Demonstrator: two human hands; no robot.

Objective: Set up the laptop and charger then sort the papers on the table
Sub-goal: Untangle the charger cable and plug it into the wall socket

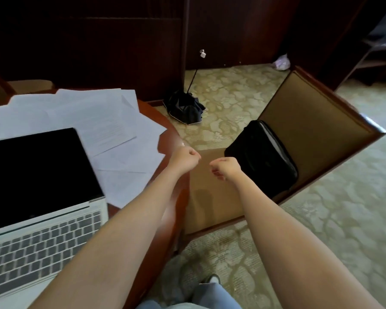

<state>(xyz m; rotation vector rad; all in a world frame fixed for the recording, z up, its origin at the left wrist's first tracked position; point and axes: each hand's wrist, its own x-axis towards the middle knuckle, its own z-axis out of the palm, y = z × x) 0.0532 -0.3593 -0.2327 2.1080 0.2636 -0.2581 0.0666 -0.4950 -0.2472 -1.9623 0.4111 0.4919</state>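
Black on the laptop screen, silver on its body, grey on the keys, and white over the papers with faint grey print. Glossy reddish-brown on the table, tan on the chair inside a dark wood frame, shiny black on the bag. Pale green and cream in a leafy floral pattern across the carpet, navy with a white edge on the umbrella, light blue on the jeans.

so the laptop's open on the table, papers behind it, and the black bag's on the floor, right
Not quite. In the head view the black bag lies on the chair seat, not the floor. The laptop is open on the table with the papers behind it.
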